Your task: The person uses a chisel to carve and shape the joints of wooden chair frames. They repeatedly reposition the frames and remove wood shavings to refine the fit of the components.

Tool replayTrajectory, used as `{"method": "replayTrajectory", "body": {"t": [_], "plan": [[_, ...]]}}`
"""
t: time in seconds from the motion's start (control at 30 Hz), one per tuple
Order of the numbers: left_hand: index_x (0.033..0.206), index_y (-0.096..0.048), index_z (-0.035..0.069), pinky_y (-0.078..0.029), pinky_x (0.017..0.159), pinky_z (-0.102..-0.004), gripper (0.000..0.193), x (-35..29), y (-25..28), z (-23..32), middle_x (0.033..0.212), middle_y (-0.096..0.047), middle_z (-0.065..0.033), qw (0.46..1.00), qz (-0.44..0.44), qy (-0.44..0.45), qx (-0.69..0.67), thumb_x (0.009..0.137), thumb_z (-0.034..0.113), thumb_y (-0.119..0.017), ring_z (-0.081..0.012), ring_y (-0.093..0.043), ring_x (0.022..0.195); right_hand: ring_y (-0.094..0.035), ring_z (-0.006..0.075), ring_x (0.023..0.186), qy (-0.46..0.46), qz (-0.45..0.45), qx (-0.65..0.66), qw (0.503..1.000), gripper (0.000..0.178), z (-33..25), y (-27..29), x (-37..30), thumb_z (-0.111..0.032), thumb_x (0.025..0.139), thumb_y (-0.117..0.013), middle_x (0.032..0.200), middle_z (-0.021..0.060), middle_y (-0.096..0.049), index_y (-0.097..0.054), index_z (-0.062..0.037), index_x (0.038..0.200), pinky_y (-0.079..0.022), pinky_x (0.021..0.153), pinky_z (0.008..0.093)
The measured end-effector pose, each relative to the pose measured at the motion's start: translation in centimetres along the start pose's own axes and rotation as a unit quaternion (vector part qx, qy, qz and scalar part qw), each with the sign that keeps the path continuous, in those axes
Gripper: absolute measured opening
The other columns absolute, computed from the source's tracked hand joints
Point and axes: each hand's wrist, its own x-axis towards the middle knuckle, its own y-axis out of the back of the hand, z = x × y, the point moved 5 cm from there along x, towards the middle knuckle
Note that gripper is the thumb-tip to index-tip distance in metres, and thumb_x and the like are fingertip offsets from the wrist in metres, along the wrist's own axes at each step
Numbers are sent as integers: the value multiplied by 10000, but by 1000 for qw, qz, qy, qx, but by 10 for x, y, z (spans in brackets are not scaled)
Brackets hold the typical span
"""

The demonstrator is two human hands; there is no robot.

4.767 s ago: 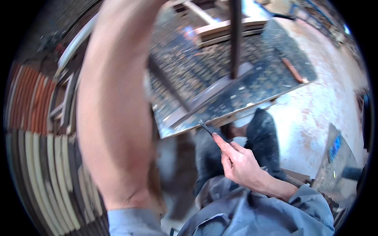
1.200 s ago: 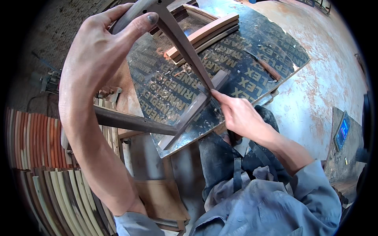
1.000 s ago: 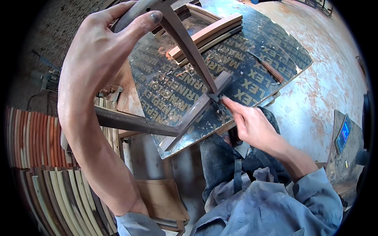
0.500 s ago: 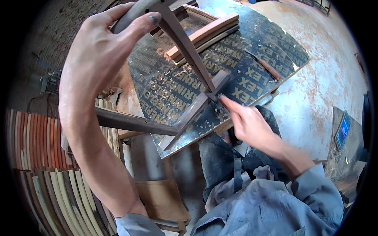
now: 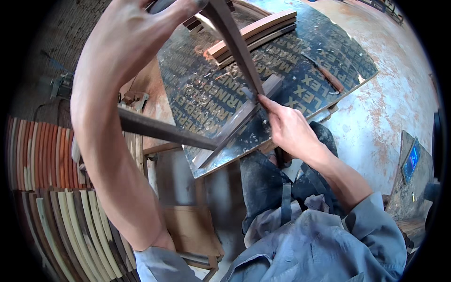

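A dark brown wooden furniture frame (image 5: pixel 240 52) stands tilted over the bench, its two tapering legs reaching down to a bar (image 5: pixel 235 121) at the bench top. My left hand (image 5: pixel 124 35) is closed around the frame's upper part, with its fingertips partly cut off by the picture's top edge. Against the lower end of the right leg, my right hand (image 5: pixel 293 127) pinches a small flat grey piece (image 5: pixel 248 93). Most of that piece is hidden behind the leg and fingers, so its exact kind is unclear.
The bench top (image 5: pixel 188 84) is dark, printed and strewn with shavings. Curved wooden strips (image 5: pixel 268 30) lie stacked toward its far side, and a wooden-handled tool (image 5: pixel 331 79) rests at right. Many slats (image 5: pixel 70 225) stand at left. A phone (image 5: pixel 411 162) lies far right.
The view has shifted slightly. My right hand has moved up with the small grey piece, which now pokes out left of the leg. My left hand keeps its hold on the frame.
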Motion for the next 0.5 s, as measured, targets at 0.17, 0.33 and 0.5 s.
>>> {"method": "replayTrajectory", "body": {"t": [0.17, 0.33, 0.5], "plan": [[1288, -722, 50, -529, 612, -308, 471, -10, 7, 41, 829, -764, -85, 998, 6, 65, -1, 962, 391, -703, -123, -646, 608, -688, 450, 798, -22, -76, 50, 996, 504, -32, -14, -58, 34, 923, -536, 881, 286, -678, -526, 30, 1427, -557, 730, 491], [1283, -717, 56, -404, 482, -243, 445, -11, 17, 21, 739, -685, -27, 995, -41, 69, -53, 988, 388, -688, -59, -510, 534, -670, 454, 833, -18, -152, 60, 986, 539, -63, -57, -75, 34, 920, -548, 964, 276, -673, -488, 35, 1456, -548, 770, 489], [1257, -721, 59, -452, 518, -246, 387, -8, 11, 38, 736, -669, -16, 981, -124, 99, -112, 1032, 360, -633, -62, -546, 571, -657, 503, 827, 26, -88, 66, 994, 535, -54, -78, -44, 22, 904, -546, 918, 337, -656, -478, 62, 1433, -529, 740, 566]]}}
